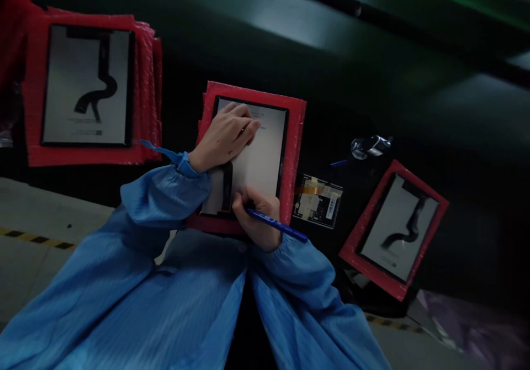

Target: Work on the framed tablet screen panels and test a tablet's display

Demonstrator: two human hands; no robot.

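Note:
A display panel (267, 154) with a pale back and black frame lies on a red bubble-wrap sheet (295, 154) in front of me. My left hand (227, 135) rests over its upper left part, palm down, fingers loosely bent against the surface; what is under the palm is hidden. Lower down, my right hand (259, 218) is closed around a blue pen (281, 227). The pen's rear end points to the lower right; its tip is hidden by the fingers. A black flex cable (227, 185) shows on the panel between my hands.
At left, another panel (70, 99) tops a stack of red bubble-wrap sheets (147, 94). To the right lie a small circuit board (318, 201), a shiny clear object (371, 147), a blue cap-like piece (338, 163) and a tilted panel (403, 221) on red wrap.

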